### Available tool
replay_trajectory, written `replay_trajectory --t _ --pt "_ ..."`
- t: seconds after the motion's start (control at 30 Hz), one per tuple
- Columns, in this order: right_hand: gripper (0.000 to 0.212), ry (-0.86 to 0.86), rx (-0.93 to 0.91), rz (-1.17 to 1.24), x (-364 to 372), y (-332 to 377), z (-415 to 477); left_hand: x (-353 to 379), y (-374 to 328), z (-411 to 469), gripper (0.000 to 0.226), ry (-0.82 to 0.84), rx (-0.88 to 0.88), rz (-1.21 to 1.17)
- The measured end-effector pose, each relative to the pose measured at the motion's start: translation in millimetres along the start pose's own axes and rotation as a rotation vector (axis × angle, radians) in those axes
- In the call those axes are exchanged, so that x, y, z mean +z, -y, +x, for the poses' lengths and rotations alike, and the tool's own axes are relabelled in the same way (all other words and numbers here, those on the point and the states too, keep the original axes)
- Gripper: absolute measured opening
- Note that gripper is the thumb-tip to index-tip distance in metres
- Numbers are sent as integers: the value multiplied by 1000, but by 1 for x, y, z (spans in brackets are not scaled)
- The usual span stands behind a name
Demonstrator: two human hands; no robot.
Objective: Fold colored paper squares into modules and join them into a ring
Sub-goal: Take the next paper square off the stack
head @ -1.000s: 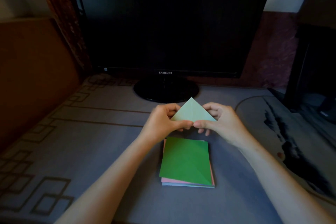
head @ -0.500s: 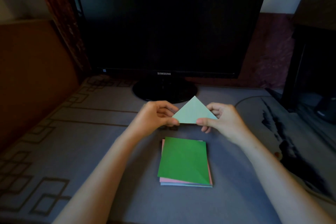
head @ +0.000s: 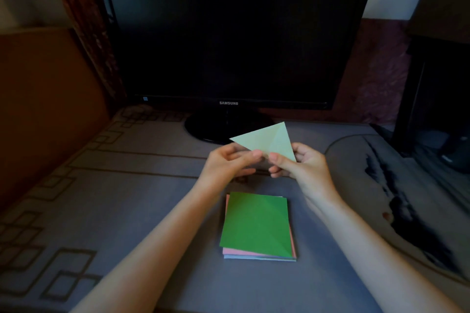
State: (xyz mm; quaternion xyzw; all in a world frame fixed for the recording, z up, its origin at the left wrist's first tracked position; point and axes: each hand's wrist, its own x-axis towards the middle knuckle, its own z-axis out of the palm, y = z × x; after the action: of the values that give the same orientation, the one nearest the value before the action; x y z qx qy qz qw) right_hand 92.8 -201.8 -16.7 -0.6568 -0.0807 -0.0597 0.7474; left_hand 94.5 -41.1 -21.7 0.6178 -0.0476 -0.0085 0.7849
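A pale green paper triangle, folded from a square and showing a crease, is held in the air above the table. My left hand pinches its lower edge near the middle with thumb and fingers. My right hand pinches the same edge just to the right, its fingers behind the paper. Below my hands, a stack of colored paper squares lies flat on the table, dark green on top with pink and blue edges showing beneath.
A black monitor on a round stand rises right behind my hands. The grey patterned table cover spreads to the left. A cable curves at the right, beside a dark cabinet.
The triangle has turned counterclockwise in my hands, so its peak now points up to the right. My left thumb has slid along the lower edge toward my right hand.
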Motion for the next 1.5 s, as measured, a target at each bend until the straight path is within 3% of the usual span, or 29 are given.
replay_trajectory --t 0.13,0.3,0.63,0.73,0.83,0.97,1.1,1.23,1.5 --pt "16 62 -16 -57 8 -5 -2 5 1 -1 23 -92 0 -40" --pt "20 128 -13 -132 5 -5 -2 8 1 -2 7 -154 51 -54" --pt "58 287 81 -102 0 -4 -2 -3 2 3 8 -299 120 -50" --pt "54 285 25 -145 -4 -2 -2 -15 0 8 11 -357 137 -33" --pt "40 174 -188 -236 -13 5 4 -15 0 8 10 -231 70 -2" --pt "67 235 -365 -502 -25 14 6 -9 1 4 7 -20 -27 31" --pt "44 306 -369 -583 -22 8 4 -9 0 3 13 70 -59 44" --pt "16 232 -356 -507 -20 7 5 -7 0 2 14 61 -63 -5" --pt "7 151 -322 -300 -14 2 6 -6 -1 0 13 81 -70 -151"
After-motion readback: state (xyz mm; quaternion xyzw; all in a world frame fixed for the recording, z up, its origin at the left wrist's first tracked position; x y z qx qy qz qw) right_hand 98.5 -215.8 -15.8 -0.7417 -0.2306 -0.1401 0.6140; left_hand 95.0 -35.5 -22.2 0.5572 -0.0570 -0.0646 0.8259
